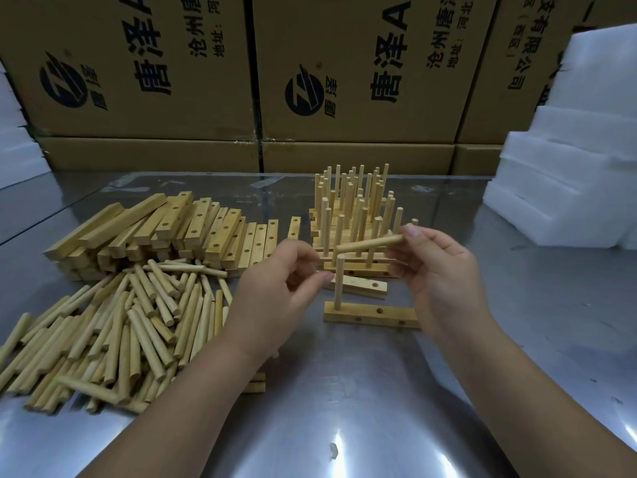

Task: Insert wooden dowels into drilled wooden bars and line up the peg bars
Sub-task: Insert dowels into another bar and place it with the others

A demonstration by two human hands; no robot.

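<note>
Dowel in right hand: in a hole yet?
Out. Right hand pinches the dowel near-horizontal in the air, clear of the nearest bar.

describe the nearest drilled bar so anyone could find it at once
On the steel table, look in front of the cluster of finished peg bars. The pale wooden bar nearest the person is the only one with a single upright dowel, at its left end.

My right grip [437, 270] pinches a dowel [370, 244] nearly level above the bar [375, 315] on the worktop [344, 408]. One peg [339, 281] stands in that bar's left hole. My left grip [272, 294] is curled just beside it, can't tell if it's holding anything. Finished peg bars [351, 208] are behind, and loose dowels [113, 326] are piled off to my left.
</note>
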